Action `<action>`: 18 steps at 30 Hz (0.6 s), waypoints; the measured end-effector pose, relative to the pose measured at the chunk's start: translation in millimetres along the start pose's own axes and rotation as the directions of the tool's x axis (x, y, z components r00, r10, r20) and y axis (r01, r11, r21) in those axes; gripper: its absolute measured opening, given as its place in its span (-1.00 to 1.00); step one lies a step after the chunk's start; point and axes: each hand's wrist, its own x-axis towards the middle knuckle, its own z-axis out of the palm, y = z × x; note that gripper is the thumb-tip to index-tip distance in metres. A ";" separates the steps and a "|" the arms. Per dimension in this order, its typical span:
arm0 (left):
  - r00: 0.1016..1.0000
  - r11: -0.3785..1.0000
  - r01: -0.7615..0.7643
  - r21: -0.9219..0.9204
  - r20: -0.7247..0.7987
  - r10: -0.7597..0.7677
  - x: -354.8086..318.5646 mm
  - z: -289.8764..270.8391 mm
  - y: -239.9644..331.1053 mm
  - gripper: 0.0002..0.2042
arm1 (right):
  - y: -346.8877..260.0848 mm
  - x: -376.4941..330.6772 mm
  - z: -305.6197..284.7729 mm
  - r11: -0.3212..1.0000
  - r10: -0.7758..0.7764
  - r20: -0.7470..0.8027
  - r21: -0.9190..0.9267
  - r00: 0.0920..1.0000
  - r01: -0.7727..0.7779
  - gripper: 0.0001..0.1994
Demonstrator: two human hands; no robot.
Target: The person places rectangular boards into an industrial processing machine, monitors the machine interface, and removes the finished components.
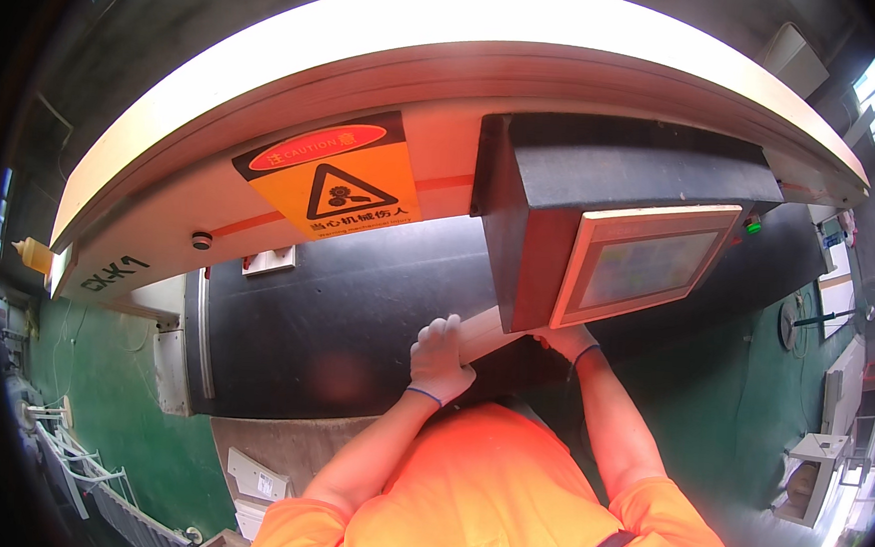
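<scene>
A pale, narrow board (486,337) lies slanted low over the black conveyor belt, just in front of my body. My left hand (442,362), in a white glove with a blue cuff, is closed round the board's left end. At its other end is my right hand (568,340), also gloved, with the fingers curled in against the board. The black control box with a screen (643,266) hangs over that end and covers part of the board and some of the right fingers.
A large machine housing with an orange warning label (338,182) arches over the black belt (293,335). A dark round knob (201,241) sits on its left front. Pale panels (257,478) are stacked at lower left. Metal racks (81,457) stand on the green floor.
</scene>
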 end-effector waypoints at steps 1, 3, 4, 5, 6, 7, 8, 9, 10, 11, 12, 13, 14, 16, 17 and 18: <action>0.999 0.999 0.038 -0.034 -0.033 -0.039 -4.4 9.3 -6.2 -0.18 | -1.3 -0.5 2.8 0.999 0.001 0.032 -0.037 0.999 0.000 -0.76; 0.984 0.991 -0.003 -0.134 -0.176 -0.020 -10.4 31.5 -11.7 -0.19 | -8.3 -1.7 12.0 0.996 -0.008 0.077 -0.091 0.997 0.015 -0.75; 0.968 0.982 -0.036 -0.184 -0.251 -0.012 -9.3 40.5 -11.6 -0.20 | -7.1 -1.7 14.2 0.993 -0.050 0.058 -0.101 0.997 0.056 -0.75; 0.963 0.975 -0.044 -0.219 -0.268 -0.017 -8.7 47.9 -13.9 -0.20 | -6.1 -1.9 17.7 0.989 -0.092 0.040 -0.111 0.995 0.096 -0.75; 0.958 0.966 -0.054 -0.253 -0.285 -0.021 -7.8 54.8 -16.5 -0.21 | 2.6 -1.7 23.9 0.979 -0.168 -0.002 -0.113 0.986 0.167 -0.75; 0.952 0.956 -0.061 -0.288 -0.303 -0.031 -6.5 56.6 -15.4 -0.22 | 1.0 -4.8 25.0 0.980 -0.182 -0.017 -0.087 0.983 0.180 -0.76; 0.949 0.945 -0.071 -0.319 -0.314 -0.035 -5.0 58.4 -14.1 -0.27 | -1.2 -6.5 25.8 0.979 -0.199 -0.034 -0.063 0.979 0.196 -0.77; 0.945 0.933 -0.081 -0.350 -0.325 -0.039 -3.0 60.2 -12.9 -0.33 | -2.7 -10.1 22.9 0.988 -0.153 -0.027 -0.007 0.988 0.153 -0.78; 0.939 0.922 -0.088 -0.378 -0.340 -0.050 -1.3 58.5 -10.9 -0.39 | -8.3 -12.4 21.4 0.993 -0.112 -0.011 0.047 0.994 0.112 -0.79; 0.960 0.938 -0.119 -0.325 -0.279 0.025 6.0 49.2 -2.4 -0.45 | 4.1 -8.7 17.5 0.997 -0.080 -0.018 0.019 0.997 0.081 -0.80; 0.972 0.949 -0.155 -0.274 -0.213 0.097 18.2 41.2 7.9 -0.51 | 23.6 -3.0 7.7 0.999 -0.050 -0.026 -0.010 0.998 0.050 -0.82; 0.977 0.957 -0.187 -0.222 -0.142 0.158 28.6 28.1 18.6 -0.57 | 40.8 0.2 -2.6 0.999 -0.023 -0.027 -0.037 0.999 0.022 -0.83; 0.954 0.935 -0.231 -0.270 -0.253 0.163 35.6 14.5 32.9 -0.75 | 51.3 0.4 -14.1 1.000 0.011 -0.067 -0.019 0.998 -0.013 -0.84; 0.941 0.906 -0.326 -0.269 -0.180 0.285 60.1 15.1 47.8 -0.81 | 73.6 4.8 -35.1 0.996 -0.093 -0.165 -0.017 0.982 0.092 -0.84; 0.955 0.900 -0.279 -0.336 -0.191 0.225 56.0 9.2 61.2 -0.83 | 81.8 9.6 -44.5 0.993 -0.081 -0.159 -0.097 0.984 0.066 -0.84; 0.972 0.899 -0.218 -0.380 -0.166 0.166 56.8 30.1 56.5 -0.81 | 84.9 16.0 -51.5 0.982 -0.079 -0.139 -0.184 0.987 0.053 -0.83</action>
